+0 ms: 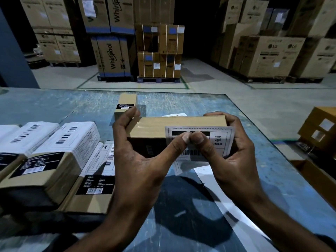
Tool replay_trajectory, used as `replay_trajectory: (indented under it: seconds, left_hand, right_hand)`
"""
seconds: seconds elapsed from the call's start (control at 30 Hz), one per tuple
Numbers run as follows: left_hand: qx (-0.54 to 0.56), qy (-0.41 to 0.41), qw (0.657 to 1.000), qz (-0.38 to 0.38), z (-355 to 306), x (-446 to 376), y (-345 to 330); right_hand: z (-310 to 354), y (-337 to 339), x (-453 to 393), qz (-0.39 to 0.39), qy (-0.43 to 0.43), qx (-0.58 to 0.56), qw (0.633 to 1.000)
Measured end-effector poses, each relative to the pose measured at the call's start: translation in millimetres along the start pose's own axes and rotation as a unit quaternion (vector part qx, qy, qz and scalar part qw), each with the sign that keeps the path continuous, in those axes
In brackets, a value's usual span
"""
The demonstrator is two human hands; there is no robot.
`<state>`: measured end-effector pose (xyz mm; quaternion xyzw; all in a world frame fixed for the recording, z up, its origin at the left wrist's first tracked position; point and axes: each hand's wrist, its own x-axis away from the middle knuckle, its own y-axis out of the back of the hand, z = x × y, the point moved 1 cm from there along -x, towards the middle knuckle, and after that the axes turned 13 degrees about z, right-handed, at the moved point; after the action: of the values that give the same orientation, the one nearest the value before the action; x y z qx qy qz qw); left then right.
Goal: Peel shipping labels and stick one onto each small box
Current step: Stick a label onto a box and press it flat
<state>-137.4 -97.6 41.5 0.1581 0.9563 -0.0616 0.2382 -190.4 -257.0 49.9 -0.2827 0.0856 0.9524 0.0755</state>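
while our left hand [138, 151] and right hand [225, 153] grip the box [174, 127], thumbs pressing its label [218, 139], labelled boxes [60, 153] wait beside; one [125, 104] looks unlabelled.

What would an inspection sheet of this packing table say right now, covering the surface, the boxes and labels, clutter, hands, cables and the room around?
Surface: blue scratched table, worn but usable.
Job's things: small box held up; shipping label wrapped over its near edge, lower part hanging free. Labelled boxes piled at left. Unlabelled box behind.
Clutter: white backing sheets lying on the table under the hands.
Hands: left hand and right hand both grip the small box, thumbs pressing the label.
Cables: nothing seen.
Surroundings: dim warehouse, large appliance cartons stacked on pallets; open cartons at right.
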Motion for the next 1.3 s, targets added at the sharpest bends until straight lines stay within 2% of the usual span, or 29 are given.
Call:
replay_trajectory:
  seconds: [0.37, 0.63, 0.8, 0.9, 1.1, 1.2, 1.3]
  left_hand:
    - [0.051, 0.018, 0.998, -0.019, -1.4, 3.2, -10.8]
    - [0.034, 0.026, 0.997, -0.066, 8.1, 1.1, -6.8]
    - [-0.011, -0.026, 0.998, -0.055, 3.3, -2.1, -2.7]
    - [-0.012, -0.029, 0.998, -0.050, 6.5, -2.7, -1.2]
    - [-0.042, -0.041, 0.996, -0.068, 5.3, -2.7, -3.3]
    - [-0.046, -0.047, 0.995, -0.075, 3.5, 0.6, -6.0]
    - [-0.094, -0.036, 0.992, -0.074, 4.4, 4.2, -6.2]
  right_hand:
    - [-8.8, -1.1, 0.6, -0.013, -0.059, -0.006, 0.998]
    - [-18.6, -4.8, 2.6, -0.022, -0.074, 0.016, 0.997]
    - [-19.9, -3.2, 2.4, -0.033, -0.070, 0.028, 0.997]
    - [-20.1, -0.4, -0.5, -0.043, -0.077, 0.037, 0.995]
    - [-16.9, 2.4, -5.1, -0.052, -0.123, -0.034, 0.990]
    - [-14.0, 0.6, -5.5, -0.025, -0.100, -0.027, 0.994]
    - [-13.6, -3.3, -3.4, -0.013, -0.072, 0.006, 0.997]
